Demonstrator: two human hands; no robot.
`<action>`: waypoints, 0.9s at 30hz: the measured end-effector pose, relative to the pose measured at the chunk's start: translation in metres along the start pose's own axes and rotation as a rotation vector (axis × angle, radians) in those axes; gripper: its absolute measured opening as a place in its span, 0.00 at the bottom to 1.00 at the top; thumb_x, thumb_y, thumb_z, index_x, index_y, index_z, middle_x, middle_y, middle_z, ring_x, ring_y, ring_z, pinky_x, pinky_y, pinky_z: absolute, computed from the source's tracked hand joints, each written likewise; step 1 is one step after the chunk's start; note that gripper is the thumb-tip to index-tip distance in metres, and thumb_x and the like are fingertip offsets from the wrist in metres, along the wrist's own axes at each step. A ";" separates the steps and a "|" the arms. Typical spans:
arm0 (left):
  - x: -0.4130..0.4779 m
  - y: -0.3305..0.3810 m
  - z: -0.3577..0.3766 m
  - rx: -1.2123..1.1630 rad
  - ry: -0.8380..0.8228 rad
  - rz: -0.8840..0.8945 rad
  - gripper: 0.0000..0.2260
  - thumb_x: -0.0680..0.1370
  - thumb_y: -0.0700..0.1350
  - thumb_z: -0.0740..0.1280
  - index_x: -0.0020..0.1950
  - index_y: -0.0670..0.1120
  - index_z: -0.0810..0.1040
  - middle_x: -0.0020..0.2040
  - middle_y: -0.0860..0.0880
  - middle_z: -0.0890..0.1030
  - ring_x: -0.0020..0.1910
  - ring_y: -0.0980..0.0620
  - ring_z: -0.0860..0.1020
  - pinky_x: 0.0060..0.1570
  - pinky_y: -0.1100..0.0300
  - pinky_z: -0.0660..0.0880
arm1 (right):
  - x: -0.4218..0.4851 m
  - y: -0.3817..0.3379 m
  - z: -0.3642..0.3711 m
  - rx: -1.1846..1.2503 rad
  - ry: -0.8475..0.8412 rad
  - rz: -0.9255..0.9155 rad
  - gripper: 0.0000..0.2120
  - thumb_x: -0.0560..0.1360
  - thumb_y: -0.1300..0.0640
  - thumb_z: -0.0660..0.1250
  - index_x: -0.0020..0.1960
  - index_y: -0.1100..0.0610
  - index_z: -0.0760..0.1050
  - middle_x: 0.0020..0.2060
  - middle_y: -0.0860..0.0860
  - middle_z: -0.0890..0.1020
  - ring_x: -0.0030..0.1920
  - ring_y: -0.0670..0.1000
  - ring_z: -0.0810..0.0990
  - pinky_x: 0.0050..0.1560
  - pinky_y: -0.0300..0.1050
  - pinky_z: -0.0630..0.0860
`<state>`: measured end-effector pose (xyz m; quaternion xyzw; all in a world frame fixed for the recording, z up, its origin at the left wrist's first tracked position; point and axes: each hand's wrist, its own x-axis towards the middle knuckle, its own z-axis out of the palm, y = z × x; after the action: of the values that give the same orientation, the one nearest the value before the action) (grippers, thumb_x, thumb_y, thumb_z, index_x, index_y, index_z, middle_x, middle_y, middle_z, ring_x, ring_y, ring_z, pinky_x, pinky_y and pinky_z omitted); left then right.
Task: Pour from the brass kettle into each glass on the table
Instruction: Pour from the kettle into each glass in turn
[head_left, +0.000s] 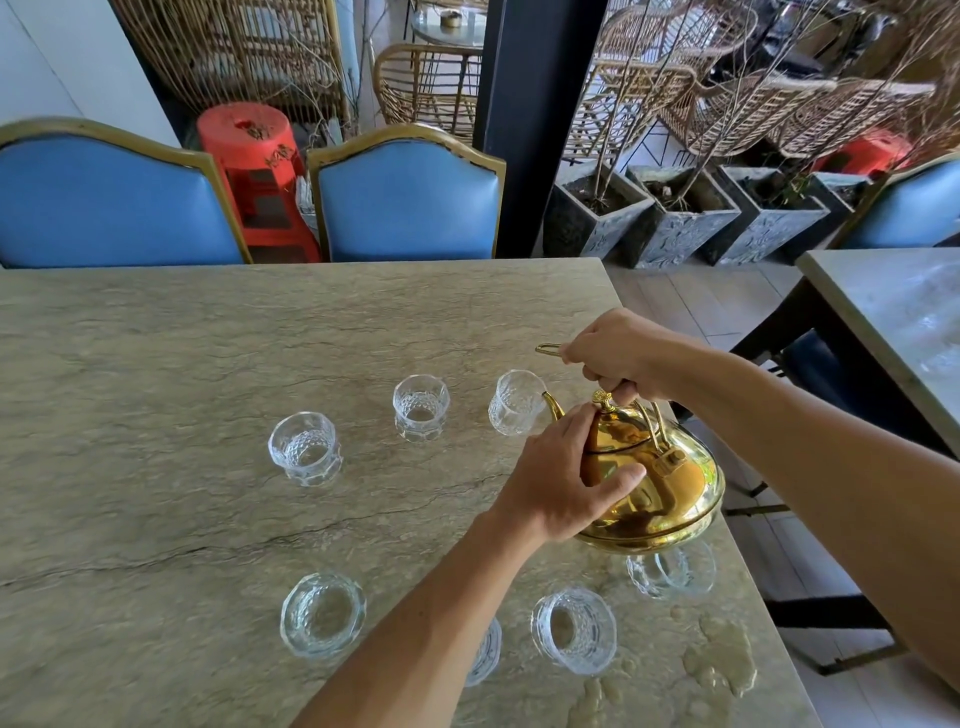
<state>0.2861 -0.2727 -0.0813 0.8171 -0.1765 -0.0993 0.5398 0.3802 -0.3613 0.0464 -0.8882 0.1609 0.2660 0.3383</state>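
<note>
The brass kettle (660, 499) hangs tilted above the right side of the stone table (208, 364), its spout at the rim of the far right glass (514, 402). My right hand (618, 353) grips the kettle's handle from above. My left hand (563, 480) rests on the lid and body, thumb on the side. Two more glasses, the far middle glass (420, 408) and the far left glass (304, 448), stand in the back row. In the near row are the near left glass (322, 621), the near middle glass (574, 629), one partly hidden under my left forearm (485, 652), and one under the kettle (675, 569).
Water puddles (722, 657) lie on the table's near right corner by its edge. Two blue chairs (408, 202) stand behind the table's far side. A second table (893, 306) stands to the right across a gap of floor. Planters (675, 218) and rattan chairs are beyond.
</note>
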 end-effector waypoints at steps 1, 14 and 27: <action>0.000 0.000 0.000 0.001 0.000 0.002 0.31 0.75 0.71 0.60 0.70 0.52 0.69 0.57 0.54 0.78 0.56 0.52 0.77 0.61 0.43 0.76 | 0.000 0.000 0.000 -0.005 -0.004 0.002 0.17 0.79 0.58 0.63 0.61 0.69 0.78 0.35 0.57 0.71 0.26 0.50 0.64 0.27 0.42 0.59; -0.004 -0.003 -0.002 -0.006 0.036 0.040 0.31 0.77 0.68 0.63 0.72 0.50 0.68 0.53 0.53 0.79 0.52 0.54 0.79 0.58 0.47 0.78 | -0.005 -0.009 0.004 0.006 -0.027 -0.008 0.15 0.80 0.63 0.61 0.62 0.70 0.76 0.27 0.53 0.68 0.23 0.47 0.61 0.19 0.35 0.58; -0.004 0.000 -0.008 -0.002 0.057 0.060 0.30 0.76 0.69 0.62 0.69 0.49 0.71 0.41 0.61 0.71 0.43 0.59 0.75 0.53 0.51 0.77 | -0.005 -0.017 0.006 -0.016 -0.038 0.007 0.06 0.80 0.64 0.60 0.51 0.62 0.76 0.26 0.53 0.68 0.21 0.47 0.61 0.19 0.34 0.57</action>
<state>0.2851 -0.2648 -0.0779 0.8134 -0.1856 -0.0598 0.5481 0.3818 -0.3445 0.0546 -0.8852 0.1553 0.2851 0.3331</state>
